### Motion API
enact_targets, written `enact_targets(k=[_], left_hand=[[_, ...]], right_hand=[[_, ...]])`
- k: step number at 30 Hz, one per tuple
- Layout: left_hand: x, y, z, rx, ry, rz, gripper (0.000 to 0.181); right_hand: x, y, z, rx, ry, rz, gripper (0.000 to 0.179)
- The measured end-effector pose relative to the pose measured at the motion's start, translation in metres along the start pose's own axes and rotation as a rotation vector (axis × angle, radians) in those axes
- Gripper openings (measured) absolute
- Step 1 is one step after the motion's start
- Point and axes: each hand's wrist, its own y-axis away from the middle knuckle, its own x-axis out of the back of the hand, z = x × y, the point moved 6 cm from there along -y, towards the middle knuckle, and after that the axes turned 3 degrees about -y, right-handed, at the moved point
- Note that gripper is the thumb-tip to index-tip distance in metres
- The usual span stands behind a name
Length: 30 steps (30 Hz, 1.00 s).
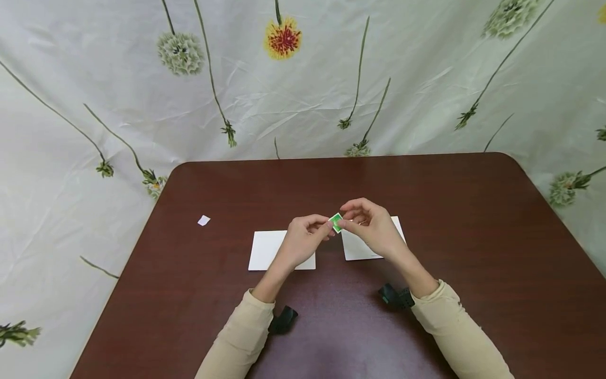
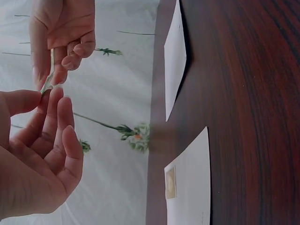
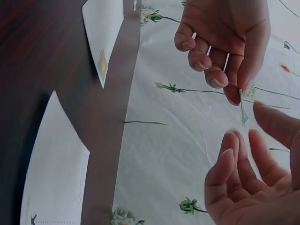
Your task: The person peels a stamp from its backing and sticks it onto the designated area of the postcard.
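Note:
My left hand (image 1: 303, 239) pinches a small green postage stamp (image 1: 336, 222) with a white border between thumb and forefinger, raised above the table. Close on the stamp's other side is my right hand (image 1: 374, 229), its thumb and fingers apart in the right wrist view, with a gap between them. Below the hands lie two white envelopes. The left envelope (image 1: 265, 250) bears a yellowish stamp (image 2: 171, 183) at one corner, hidden behind the hand in the head view. Faint printed marks show on the right envelope (image 3: 54, 178), partly covered by my right hand in the head view.
A small white piece of paper (image 1: 204, 220) lies on the left part of the dark brown table (image 1: 473, 221). Behind the table hangs a pale cloth (image 1: 307, 105) with a flower print. Dark straps (image 1: 397, 296) are on both wrists.

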Motion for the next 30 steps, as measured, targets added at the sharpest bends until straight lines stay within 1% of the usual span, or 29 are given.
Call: enact_targets(k=[1, 4, 8, 10, 12, 15, 19, 26, 30], left_hand=[[0.0, 0.0, 0.0, 0.004, -0.002, 0.001, 0.016], [0.002, 0.0, 0.0, 0.018, 0.008, 0.006, 0.017], [0.004, 0.0, 0.0, 0.021, 0.011, 0.006, 0.017], [0.004, -0.001, 0.0, 0.019, 0.006, -0.001, 0.017], [0.005, -0.001, 0.0, 0.021, 0.002, -0.004, 0.017], [0.004, -0.001, -0.001, 0.022, 0.008, -0.01, 0.018], [0.004, -0.002, -0.001, 0.019, 0.018, -0.004, 0.017], [-0.002, -0.014, -0.038, -0.002, 0.05, 0.001, 0.018], [-0.001, -0.014, -0.038, -0.006, 0.063, -0.004, 0.018]], right_hand=[[0.0, 0.0, -0.002, 0.047, 0.027, 0.011, 0.027], [0.0, 0.003, -0.012, 0.229, 0.12, 0.03, 0.03], [-0.004, 0.008, -0.024, 0.479, 0.262, 0.017, 0.034], [-0.007, 0.011, -0.027, 0.578, 0.327, 0.001, 0.035], [-0.01, 0.013, -0.028, 0.645, 0.378, -0.004, 0.035], [-0.012, 0.014, -0.028, 0.685, 0.411, 0.004, 0.037], [-0.011, 0.014, -0.027, 0.682, 0.417, 0.018, 0.041], [-0.011, 0.013, -0.025, 0.675, 0.422, 0.011, 0.041], [-0.011, 0.013, -0.026, 0.689, 0.437, 0.017, 0.039]])
